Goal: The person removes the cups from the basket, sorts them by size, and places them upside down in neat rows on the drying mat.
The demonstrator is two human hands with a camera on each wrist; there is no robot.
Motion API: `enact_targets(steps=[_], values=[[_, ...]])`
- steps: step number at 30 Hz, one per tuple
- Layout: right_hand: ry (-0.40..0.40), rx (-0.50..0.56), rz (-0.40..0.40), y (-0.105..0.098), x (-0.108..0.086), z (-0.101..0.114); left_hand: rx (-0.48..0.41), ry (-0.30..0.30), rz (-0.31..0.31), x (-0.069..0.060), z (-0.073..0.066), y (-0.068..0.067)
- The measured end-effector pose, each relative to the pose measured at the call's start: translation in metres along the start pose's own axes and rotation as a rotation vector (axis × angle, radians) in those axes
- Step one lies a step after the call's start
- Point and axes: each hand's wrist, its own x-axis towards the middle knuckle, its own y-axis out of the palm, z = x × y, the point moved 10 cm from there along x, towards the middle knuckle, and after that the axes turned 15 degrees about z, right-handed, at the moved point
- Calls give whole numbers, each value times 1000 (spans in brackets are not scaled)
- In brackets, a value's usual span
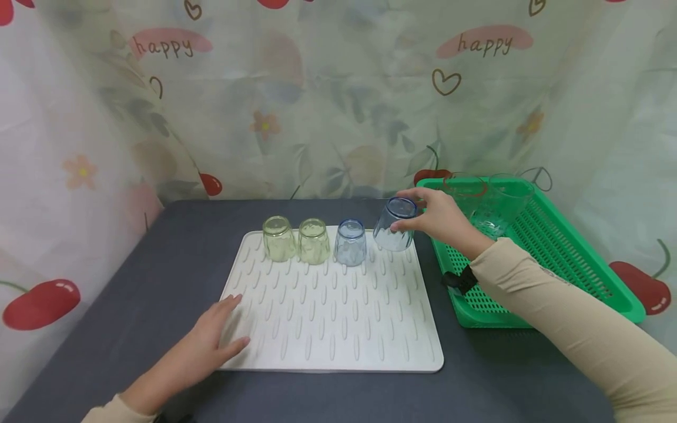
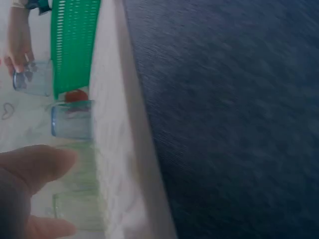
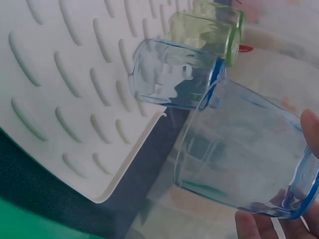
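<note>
My right hand point(image 1: 441, 218) grips a blue-tinted glass point(image 1: 394, 226) near its base. The glass is upside down and tilted, above the back right corner of a white ridged drying mat point(image 1: 338, 317). In the right wrist view the held glass point(image 3: 244, 149) hangs apart from the mat's surface. Left of it a second blue glass point(image 1: 350, 242) stands inverted on the mat, then two greenish glasses, one nearer point(image 1: 314, 242) and one at the far left point(image 1: 278, 239). My left hand point(image 1: 211, 335) hovers over the mat's left front edge, fingers spread, holding nothing.
A green perforated basket point(image 1: 560, 252) stands right of the mat. Clear glasses, one of them at the back point(image 1: 505, 202), are inside it. A dark tabletop point(image 1: 185, 252) lies under everything, and a printed curtain point(image 1: 338, 106) hangs behind.
</note>
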Motion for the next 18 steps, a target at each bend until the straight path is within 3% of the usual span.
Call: enact_targets(steps=[7, 18], values=[[18, 7, 30, 5, 12, -4, 49, -119, 100, 4, 21, 18], [78, -9, 60, 17, 29, -12, 0, -124, 201, 4, 26, 30]])
